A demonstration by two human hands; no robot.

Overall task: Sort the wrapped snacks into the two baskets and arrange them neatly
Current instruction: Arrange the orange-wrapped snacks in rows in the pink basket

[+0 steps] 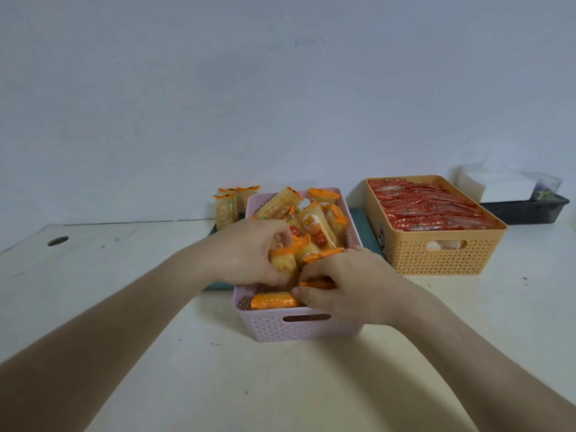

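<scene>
A pink perforated basket [274,327] stands in front of me, piled loosely with yellow snacks in orange-ended wrappers [318,227]. My left hand [249,251] reaches into it and grips one yellow snack [282,263]. My right hand [346,282] is inside the basket's near right corner, fingers closed on orange-wrapped snacks [316,283]. An orange basket [442,257] to the right holds neat rows of red-wrapped snacks [430,207]. A few yellow snacks [227,207] stand outside, behind the pink basket's far left corner.
A teal tray [371,232] lies under the pink basket. A dark tray [530,210] with a white box [498,185] sits at the far right against the wall. A cable hole [58,241] is in the white table at the left.
</scene>
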